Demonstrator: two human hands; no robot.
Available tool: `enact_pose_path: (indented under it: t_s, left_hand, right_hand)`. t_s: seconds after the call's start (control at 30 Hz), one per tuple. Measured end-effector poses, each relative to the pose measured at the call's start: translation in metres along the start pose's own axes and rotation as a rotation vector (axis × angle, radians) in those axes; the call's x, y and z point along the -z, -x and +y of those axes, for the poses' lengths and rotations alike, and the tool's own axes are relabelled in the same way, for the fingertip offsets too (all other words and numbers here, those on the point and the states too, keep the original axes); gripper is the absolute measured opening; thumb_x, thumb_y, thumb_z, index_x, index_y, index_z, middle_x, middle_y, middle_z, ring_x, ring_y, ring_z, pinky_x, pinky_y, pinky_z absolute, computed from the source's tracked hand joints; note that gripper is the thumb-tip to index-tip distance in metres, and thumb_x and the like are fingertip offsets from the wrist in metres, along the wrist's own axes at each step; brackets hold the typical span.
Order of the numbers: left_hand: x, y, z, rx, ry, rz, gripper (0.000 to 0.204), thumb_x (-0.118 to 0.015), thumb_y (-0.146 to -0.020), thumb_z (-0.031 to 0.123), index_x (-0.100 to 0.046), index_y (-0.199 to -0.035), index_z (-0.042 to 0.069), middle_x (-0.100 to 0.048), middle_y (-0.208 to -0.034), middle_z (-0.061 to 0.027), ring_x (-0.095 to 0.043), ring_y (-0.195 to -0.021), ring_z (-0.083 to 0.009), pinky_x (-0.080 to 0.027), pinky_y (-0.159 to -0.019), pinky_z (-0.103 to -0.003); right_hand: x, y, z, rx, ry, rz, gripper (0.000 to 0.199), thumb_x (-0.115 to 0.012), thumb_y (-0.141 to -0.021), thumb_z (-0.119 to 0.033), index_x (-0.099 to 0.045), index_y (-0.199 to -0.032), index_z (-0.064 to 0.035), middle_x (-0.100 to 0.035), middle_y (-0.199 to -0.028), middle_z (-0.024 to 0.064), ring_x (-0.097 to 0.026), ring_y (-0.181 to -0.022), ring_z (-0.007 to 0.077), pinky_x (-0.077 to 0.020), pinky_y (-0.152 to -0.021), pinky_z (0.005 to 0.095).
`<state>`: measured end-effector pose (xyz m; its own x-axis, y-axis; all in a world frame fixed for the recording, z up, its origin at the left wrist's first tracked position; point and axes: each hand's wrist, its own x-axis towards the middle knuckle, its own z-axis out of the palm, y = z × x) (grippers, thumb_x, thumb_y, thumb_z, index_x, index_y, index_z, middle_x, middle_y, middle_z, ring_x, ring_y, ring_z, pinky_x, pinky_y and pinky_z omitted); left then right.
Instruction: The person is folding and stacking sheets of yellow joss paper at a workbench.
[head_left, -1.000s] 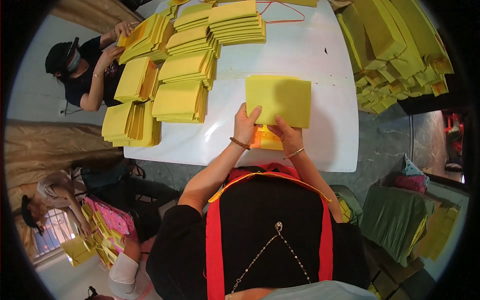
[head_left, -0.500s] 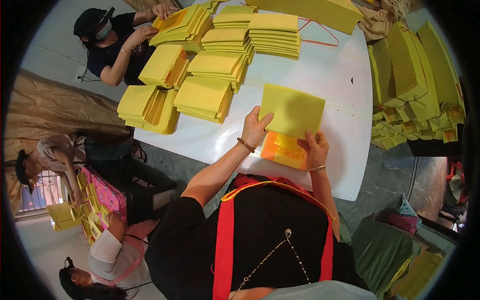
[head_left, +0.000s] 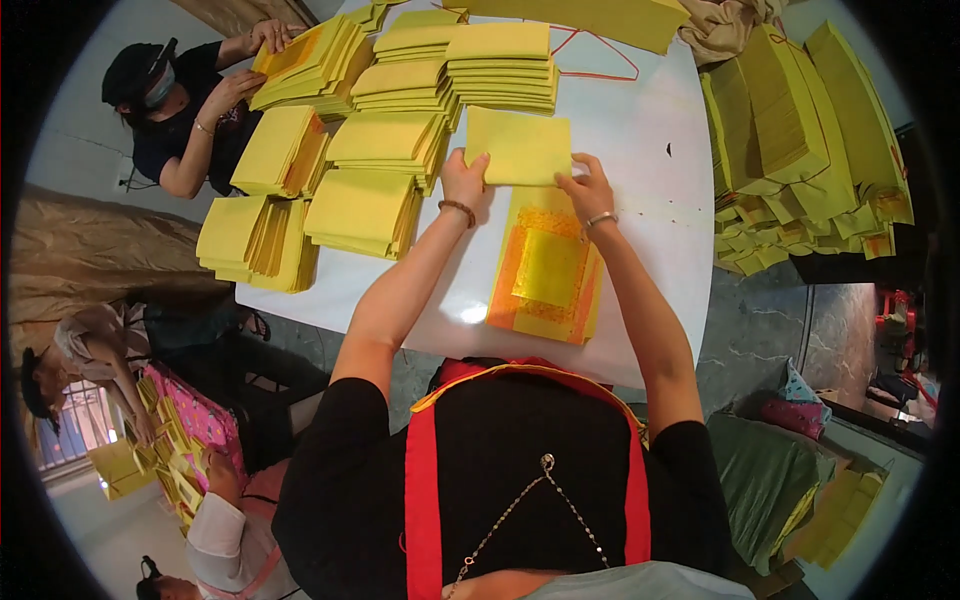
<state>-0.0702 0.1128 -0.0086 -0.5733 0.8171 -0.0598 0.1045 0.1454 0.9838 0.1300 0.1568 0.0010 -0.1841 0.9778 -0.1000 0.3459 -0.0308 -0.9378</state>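
My left hand [head_left: 465, 180] grips the left edge of a plain yellow paper sheet [head_left: 520, 145], thumb on top. My right hand [head_left: 588, 188] pinches the same sheet at its lower right corner. Below it on the table lies a yellow paper with an orange and gold printed panel [head_left: 548, 268]. Whether the two are one folded paper or separate sheets, I cannot tell. Stacks of folded yellow paper [head_left: 362, 210] stand left of my left hand.
The white table [head_left: 650, 290] holds more paper stacks [head_left: 502, 55] and a red cord [head_left: 630, 65]. Across its left corner a co-worker's hands [head_left: 235, 90] handle paper. Tall yellow paper bundles [head_left: 770, 130] stand right of the table. Other people work at lower left.
Both hands have moved away from me with the plain yellow sheet, exposing more of the printed panel beneath. My view has shifted slightly, too.
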Motion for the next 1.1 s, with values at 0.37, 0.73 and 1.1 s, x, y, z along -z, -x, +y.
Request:
enact_pose_path:
  t_s: [0.37, 0.73, 1.1]
  left_hand:
    - [-0.004, -0.048, -0.024, -0.011, -0.276, 0.092, 0.050, -0.061, -0.072, 0.015, -0.042, -0.116, -0.001, -0.055, -0.099, -0.0208, -0.053, -0.092, -0.0319, -0.041, -0.081, -0.036]
    - [-0.011, 0.011, -0.026, -0.525, -0.959, -0.083, 0.047, -0.050, -0.078, 0.023, -0.042, -0.123, 0.011, -0.024, -0.137, -0.0162, -0.019, -0.123, -0.0397, -0.017, -0.097, -0.052]
    - [-0.008, -0.006, -0.044, -0.584, -1.233, -0.223, 0.050, -0.037, -0.087, 0.040, -0.032, -0.131, 0.017, -0.023, -0.139, -0.0143, -0.020, -0.125, -0.0366, -0.016, -0.098, -0.052]
  right_hand:
    - [-0.041, -0.068, 0.015, -0.147, 0.474, -0.227, 0.041, -0.060, -0.073, -0.033, -0.051, -0.111, -0.0225, -0.062, -0.095, 0.0099, -0.057, -0.095, 0.0273, -0.0434, -0.080, 0.0387]
    - [-0.043, -0.056, 0.005, -0.188, 0.500, -0.122, 0.035, -0.056, -0.074, -0.033, -0.053, -0.108, -0.0238, -0.062, -0.098, 0.0096, -0.057, -0.093, 0.0277, -0.0433, -0.080, 0.0390]
    - [-0.008, -0.042, 0.010, 0.046, 0.482, -0.104, 0.036, -0.054, -0.079, -0.036, -0.055, -0.111, -0.0203, -0.063, -0.090, 0.0073, -0.060, -0.084, 0.0242, -0.0444, -0.074, 0.0374]
